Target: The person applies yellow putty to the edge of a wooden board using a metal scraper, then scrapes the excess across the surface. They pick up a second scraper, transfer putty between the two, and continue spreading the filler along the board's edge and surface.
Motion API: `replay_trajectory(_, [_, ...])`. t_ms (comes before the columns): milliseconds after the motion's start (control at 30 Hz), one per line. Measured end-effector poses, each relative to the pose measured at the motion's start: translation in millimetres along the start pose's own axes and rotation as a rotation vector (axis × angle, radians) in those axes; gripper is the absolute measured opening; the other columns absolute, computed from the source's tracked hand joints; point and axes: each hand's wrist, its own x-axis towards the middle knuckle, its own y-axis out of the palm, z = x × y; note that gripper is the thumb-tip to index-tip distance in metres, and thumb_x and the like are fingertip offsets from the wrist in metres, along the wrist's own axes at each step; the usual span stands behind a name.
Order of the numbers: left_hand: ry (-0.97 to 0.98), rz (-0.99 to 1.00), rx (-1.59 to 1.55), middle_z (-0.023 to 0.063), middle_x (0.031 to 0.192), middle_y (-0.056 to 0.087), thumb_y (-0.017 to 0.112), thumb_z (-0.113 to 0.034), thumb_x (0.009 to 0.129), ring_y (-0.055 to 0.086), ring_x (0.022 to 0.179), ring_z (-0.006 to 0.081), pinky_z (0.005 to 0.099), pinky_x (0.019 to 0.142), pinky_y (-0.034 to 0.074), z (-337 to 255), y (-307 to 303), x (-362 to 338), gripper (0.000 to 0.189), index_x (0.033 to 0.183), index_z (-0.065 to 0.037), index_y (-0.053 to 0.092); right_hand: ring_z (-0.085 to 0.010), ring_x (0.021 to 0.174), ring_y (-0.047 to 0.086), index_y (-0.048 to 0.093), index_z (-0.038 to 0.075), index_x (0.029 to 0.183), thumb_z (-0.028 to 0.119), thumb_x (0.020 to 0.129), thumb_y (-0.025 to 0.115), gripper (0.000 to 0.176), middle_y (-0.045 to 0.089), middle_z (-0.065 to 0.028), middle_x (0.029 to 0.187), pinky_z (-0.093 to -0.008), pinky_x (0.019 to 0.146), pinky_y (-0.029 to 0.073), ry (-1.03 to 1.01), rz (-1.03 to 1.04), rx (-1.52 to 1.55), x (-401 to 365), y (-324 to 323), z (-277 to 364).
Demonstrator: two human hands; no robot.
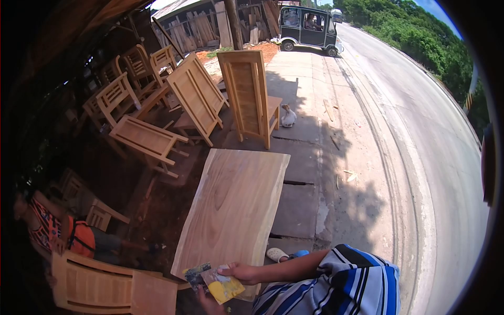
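Note:
My right hand (240, 272) reaches in from the right, fingers closed on a worn yellow and grey piece that looks like sandpaper (227, 287). Below it my left hand (210, 303), partly cut off by the bottom edge, pinches the lower side of the pieces. A second, dark speckled piece (197, 275) lies against the yellow one, to its left. Both hands are over the near end of a broad wooden slab (231, 205) with wavy edges and visible grain.
Tall wooden chairs (244, 94) stand beyond the slab, with more chairs (118, 97) piled left. Near left, a person in orange (81, 236) is beside a wooden chair (100, 283). A small white animal (288, 116) sits on the pavement. A dark vehicle (310, 29) stands by the road (420, 115).

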Motion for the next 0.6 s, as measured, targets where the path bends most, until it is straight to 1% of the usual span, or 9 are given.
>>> replay_trajectory(33, [-0.010,0.000,-0.040,0.0142,0.118,0.056,0.047,-0.031,0.092,0.055,0.108,0.0288,0.0433,0.092,0.044,0,-6,1,0.044,0.124,-0.001,0.047,-0.0186,0.088,0.065,0.057,-0.003,0.106,0.024,0.092,0.055,0.030,0.065,-0.0083,0.098,-0.0301,0.077,0.053,-0.004,-0.005,-0.004,-1,1,1])
replay_trajectory(133, [-0.031,-0.122,-0.175,0.0114,0.110,0.060,0.048,-0.028,0.093,0.059,0.095,0.0233,0.0376,0.078,0.049,-3,-7,-3,0.033,0.116,-0.005,0.052,-0.0173,0.085,0.066,0.059,0.000,0.103,0.025,0.092,0.055,0.028,0.066,-0.0074,0.095,-0.0289,0.076,0.053,-0.008,-0.003,-0.004,2,-5,0])
replay_trajectory(233, [-0.044,-0.008,-0.281,0.0105,0.101,0.060,0.055,-0.021,0.090,0.058,0.091,0.0227,0.0343,0.081,0.049,-14,-18,-13,0.028,0.110,-0.001,0.055,-0.0187,0.085,0.066,0.057,-0.003,0.103,0.023,0.092,0.056,0.028,0.066,-0.0086,0.096,-0.0308,0.075,0.054,-0.021,-0.042,0.006,0,-3,2])
replay_trajectory(333, [-0.035,-0.130,-0.266,0.0071,0.092,0.062,0.056,-0.019,0.090,0.059,0.084,0.0192,0.0332,0.077,0.050,-18,-11,-18,0.021,0.104,-0.003,0.056,-0.0189,0.085,0.066,0.057,-0.003,0.102,0.023,0.092,0.056,0.028,0.066,-0.0089,0.095,-0.0306,0.075,0.054,-0.008,-0.029,0.016,-2,-2,4])
replay_trajectory(433, [-0.039,-0.113,-0.298,0.0084,0.091,0.062,0.057,-0.016,0.089,0.060,0.082,0.0209,0.0337,0.078,0.050,-16,-17,-20,0.019,0.102,-0.003,0.057,-0.0178,0.085,0.066,0.059,0.000,0.102,0.024,0.093,0.054,0.027,0.067,-0.0070,0.094,-0.0289,0.076,0.053,-0.014,-0.017,0.032,1,-5,1])
replay_trajectory(533, [-0.067,-0.191,-0.315,0.0085,0.087,0.062,0.056,-0.018,0.089,0.060,0.080,0.0216,0.0339,0.078,0.049,-17,-7,-25,0.019,0.101,-0.004,0.057,-0.0197,0.085,0.066,0.057,-0.003,0.102,0.022,0.092,0.055,0.028,0.066,-0.0092,0.095,-0.0310,0.075,0.055,-0.020,-0.035,0.027,0,-4,3])
replay_trajectory(600, [-0.091,-0.136,-0.331,0.0082,0.086,0.062,0.056,-0.019,0.090,0.060,0.081,0.0219,0.0337,0.078,0.049,-12,-18,-23,0.019,0.101,-0.004,0.057,-0.0196,0.085,0.066,0.057,-0.003,0.103,0.023,0.092,0.056,0.028,0.066,-0.0093,0.095,-0.0311,0.075,0.055,-0.037,-0.029,0.031,3,-7,1])
